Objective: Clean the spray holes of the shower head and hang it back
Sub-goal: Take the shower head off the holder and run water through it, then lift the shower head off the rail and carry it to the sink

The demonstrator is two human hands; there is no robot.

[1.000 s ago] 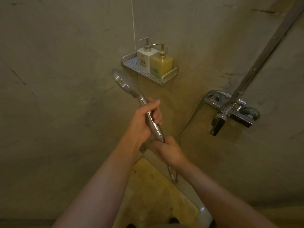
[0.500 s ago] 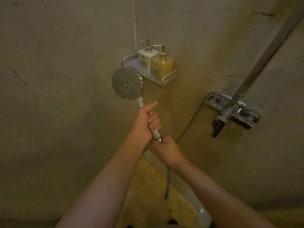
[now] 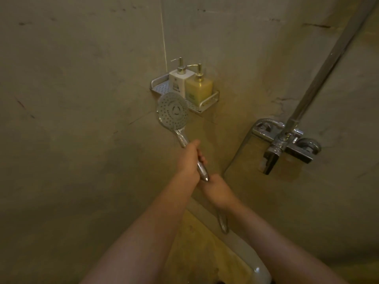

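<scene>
A chrome shower head (image 3: 172, 111) with a round grey face full of spray holes points towards me, held up in front of the wall shelf. My left hand (image 3: 188, 160) grips the middle of its handle. Just below, my right hand (image 3: 217, 189) grips the handle's lower end, where the metal hose (image 3: 223, 223) comes out and hangs down. The hose loops back up the wall to the mixer tap (image 3: 287, 143).
A metal corner shelf (image 3: 206, 104) on the wall carries a white pump bottle (image 3: 179, 80) and a yellow pump bottle (image 3: 199, 88). A chrome riser pipe (image 3: 328, 64) climbs from the tap to the upper right. A white curved fixture (image 3: 256, 269) sits low down.
The shower head has turned from edge-on to face me and shifted right, in front of the shelf. Both hands have kept their hold on the handle.
</scene>
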